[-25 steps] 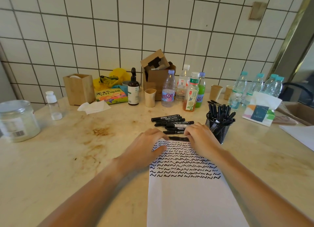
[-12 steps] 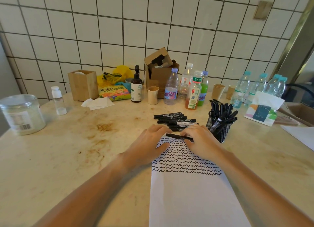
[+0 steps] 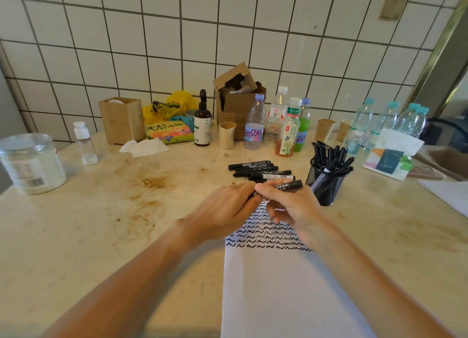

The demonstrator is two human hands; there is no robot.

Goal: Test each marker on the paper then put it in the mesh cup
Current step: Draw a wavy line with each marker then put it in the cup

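A black marker (image 3: pixel 290 185) is held level above the top of the white paper (image 3: pixel 283 282), which carries rows of black squiggles. My right hand (image 3: pixel 288 206) grips the marker's barrel, its right end sticking out past my fingers. My left hand (image 3: pixel 222 208) holds the marker's left end, which is hidden under its fingers. Several more black markers (image 3: pixel 260 170) lie in a pile just beyond my hands. To the right stands the black mesh cup (image 3: pixel 326 183), with several markers upright in it.
Along the tiled wall stand bottles (image 3: pixel 254 125), paper cups (image 3: pixel 325 129), a cardboard box (image 3: pixel 235 102), a wooden box (image 3: pixel 122 120) and a snack pack. A plastic jar (image 3: pixel 30 163) is at far left, a tissue pack (image 3: pixel 390 155) at right. The table (image 3: pixel 101 223) is stained.
Both hands lifted one marker off the table edge of the pile and now hold it up between them above the paper's top.
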